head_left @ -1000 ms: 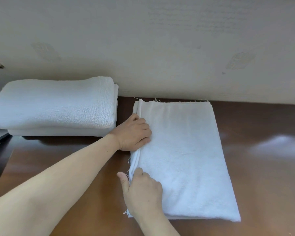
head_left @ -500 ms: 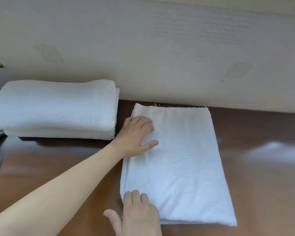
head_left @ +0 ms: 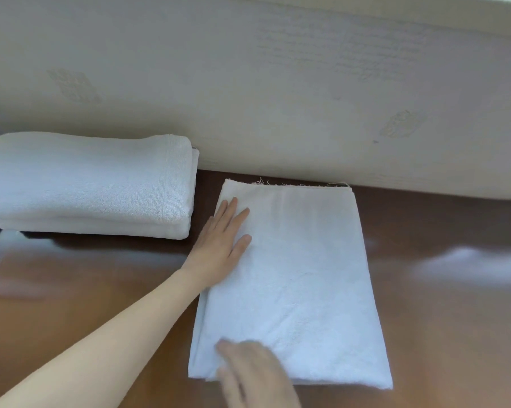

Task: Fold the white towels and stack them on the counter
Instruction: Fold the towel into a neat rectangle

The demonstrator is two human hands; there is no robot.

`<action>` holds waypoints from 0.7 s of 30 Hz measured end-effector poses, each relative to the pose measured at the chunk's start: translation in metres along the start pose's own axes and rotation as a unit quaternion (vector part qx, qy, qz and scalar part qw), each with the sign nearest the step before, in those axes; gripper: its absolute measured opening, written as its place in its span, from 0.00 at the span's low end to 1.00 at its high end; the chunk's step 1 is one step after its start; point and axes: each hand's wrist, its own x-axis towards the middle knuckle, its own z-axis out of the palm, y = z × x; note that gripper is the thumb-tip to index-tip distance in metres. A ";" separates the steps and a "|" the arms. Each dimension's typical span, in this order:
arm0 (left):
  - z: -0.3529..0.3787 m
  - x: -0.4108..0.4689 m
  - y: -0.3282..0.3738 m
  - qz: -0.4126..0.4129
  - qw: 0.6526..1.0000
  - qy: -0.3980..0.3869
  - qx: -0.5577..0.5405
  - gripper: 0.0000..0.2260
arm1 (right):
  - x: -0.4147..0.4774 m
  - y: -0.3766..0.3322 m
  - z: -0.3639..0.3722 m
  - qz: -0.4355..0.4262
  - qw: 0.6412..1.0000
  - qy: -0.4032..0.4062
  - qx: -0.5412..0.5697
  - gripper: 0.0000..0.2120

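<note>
the folded towel [head_left: 301, 284] lies long axis near to far, right of the stack [head_left: 86, 184]. our left grip [head_left: 221, 240] presses flat on its far left edge; our right grip [head_left: 254, 375], at its near end, is too blurred to read.

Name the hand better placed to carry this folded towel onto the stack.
Probably left: the left hand lies flat on the folded towel beside the stack; the right hand sits farther away.
</note>
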 end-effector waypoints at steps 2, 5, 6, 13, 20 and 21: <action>0.005 -0.021 -0.003 -0.008 0.999 0.000 -0.043 0.33 | 0.014 0.035 -0.013 0.057 0.996 0.008 0.064 0.14; 0.013 -0.048 0.001 -0.027 0.999 0.011 -0.021 0.34 | 0.048 0.098 -0.030 0.158 0.987 -0.039 0.000 0.25; 0.016 -0.057 0.007 -0.042 0.999 0.014 -0.005 0.33 | 0.056 0.114 -0.032 0.186 0.979 -0.080 -0.024 0.28; 0.048 -0.113 0.026 -0.103 0.984 0.043 0.139 0.30 | 0.053 0.157 -0.023 0.177 0.958 -0.184 -0.133 0.32; 0.053 -0.096 0.064 -0.124 0.973 0.086 0.176 0.27 | 0.050 0.169 -0.038 0.181 0.947 -0.199 -0.173 0.31; 0.058 -0.092 0.071 -0.121 0.974 0.084 0.173 0.27 | 0.049 0.173 -0.038 0.174 0.948 -0.207 -0.170 0.31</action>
